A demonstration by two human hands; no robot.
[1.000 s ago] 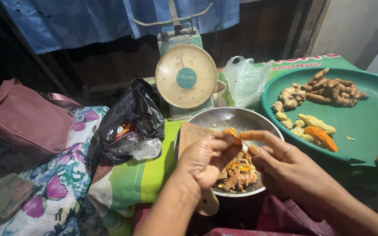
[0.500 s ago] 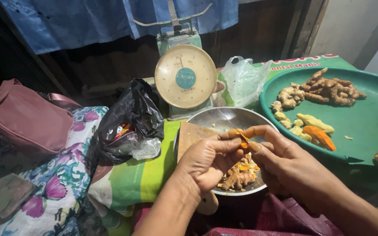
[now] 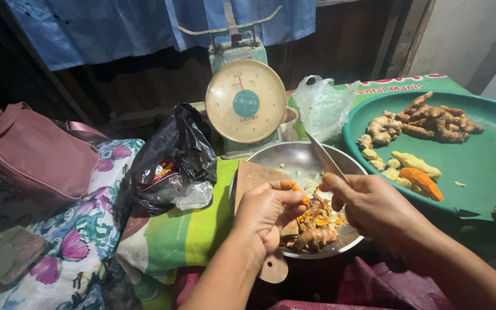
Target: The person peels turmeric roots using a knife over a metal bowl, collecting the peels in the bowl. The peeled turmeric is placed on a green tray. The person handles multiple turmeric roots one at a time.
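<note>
My left hand (image 3: 265, 211) pinches a small orange turmeric root (image 3: 295, 188) over a steel bowl (image 3: 294, 156). My right hand (image 3: 368, 204) grips a knife (image 3: 325, 158), its blade pointing up and away toward the bowl's far rim. The bowl holds a heap of orange and brown peelings and root pieces (image 3: 314, 227). A small wooden cutting board (image 3: 254, 175) leans in the bowl under my left hand, its rounded handle sticking out below the rim.
A mechanical dial scale (image 3: 246, 103) stands behind the bowl. A round green tray (image 3: 477, 166) at right carries ginger and peeled roots. A black plastic bag (image 3: 173, 161), a clear bag (image 3: 322, 106), a pink handbag (image 3: 35, 152) and a floral cloth surround them.
My hands came apart: the right hand drew back to the right and the knife blade now points up clear of the root. The left hand still holds the root.
</note>
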